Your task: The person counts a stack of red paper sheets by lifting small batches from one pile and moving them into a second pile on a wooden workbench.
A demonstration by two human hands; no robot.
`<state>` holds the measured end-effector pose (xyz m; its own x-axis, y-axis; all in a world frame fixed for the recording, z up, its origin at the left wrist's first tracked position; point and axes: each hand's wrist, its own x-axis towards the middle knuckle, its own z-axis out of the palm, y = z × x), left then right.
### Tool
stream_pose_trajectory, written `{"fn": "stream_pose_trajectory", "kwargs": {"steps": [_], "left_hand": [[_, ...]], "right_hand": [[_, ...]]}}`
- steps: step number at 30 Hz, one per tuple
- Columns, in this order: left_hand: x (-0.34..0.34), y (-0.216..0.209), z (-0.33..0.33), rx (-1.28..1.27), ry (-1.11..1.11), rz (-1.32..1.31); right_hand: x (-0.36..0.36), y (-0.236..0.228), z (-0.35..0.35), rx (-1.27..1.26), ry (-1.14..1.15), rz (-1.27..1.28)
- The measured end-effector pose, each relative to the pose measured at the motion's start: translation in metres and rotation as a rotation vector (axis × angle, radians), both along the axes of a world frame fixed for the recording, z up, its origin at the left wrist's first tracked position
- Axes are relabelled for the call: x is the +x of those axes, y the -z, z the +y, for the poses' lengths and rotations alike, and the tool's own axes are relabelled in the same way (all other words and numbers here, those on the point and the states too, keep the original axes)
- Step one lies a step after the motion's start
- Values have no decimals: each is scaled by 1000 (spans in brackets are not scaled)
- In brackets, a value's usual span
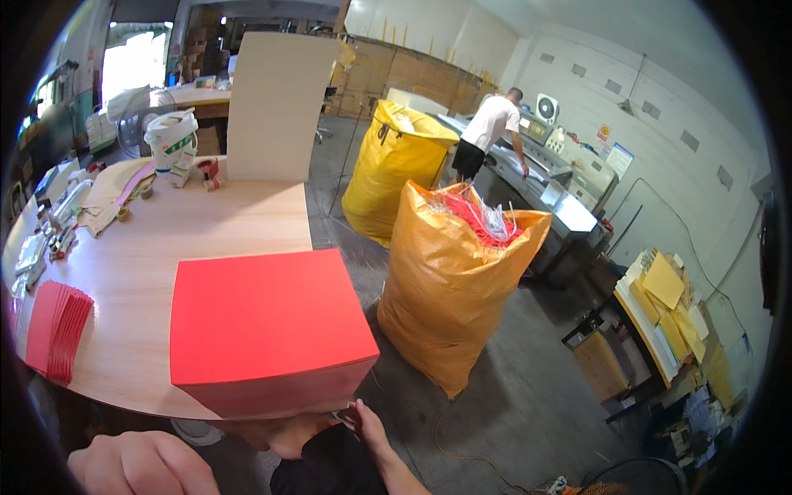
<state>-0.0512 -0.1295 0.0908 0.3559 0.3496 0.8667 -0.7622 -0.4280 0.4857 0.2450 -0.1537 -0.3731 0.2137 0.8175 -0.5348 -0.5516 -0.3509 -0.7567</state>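
Note:
A tall stack of red sheets (268,318) stands squared up at the near edge of the wooden table (140,330). My left hand (142,464) is at the lower left, in front of the table, with its knuckles up and fingers curled; whatever is inside them is hidden. Just below the near right corner of the stack is my right hand (371,429), its fingers bent together around a small greyish thing, too small to name. To the left, a fanned bundle of red folded pieces (58,330) lies on the table.
An orange sack (450,305) of red scraps and a yellow sack (388,173) stand right of the table. A tall board (280,107), a white bucket (172,140) and tape rolls (210,175) are farther back. A person (491,132) works at a machine.

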Motion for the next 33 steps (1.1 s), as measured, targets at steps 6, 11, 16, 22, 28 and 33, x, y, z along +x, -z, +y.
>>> {"fn": "stream_pose_trajectory", "kwargs": {"steps": [6, 11, 16, 22, 28, 33], "left_hand": [[29, -34, 22, 298, 323, 55], [58, -27, 18, 151, 398, 124], [57, -9, 22, 101, 403, 104], [55, -6, 27, 49, 343, 116], [55, 8, 27, 27, 307, 58], [59, 16, 14, 26, 246, 22]], "right_hand": [[-6, -19, -14, -97, 8, -37], [10, 7, -21, -90, -30, -16], [9, -4, -25, -135, -65, -91], [-8, -33, -23, -158, -131, -102], [-1, -21, -40, -106, -81, -38], [1, -28, -40, -156, -92, -28]]}}
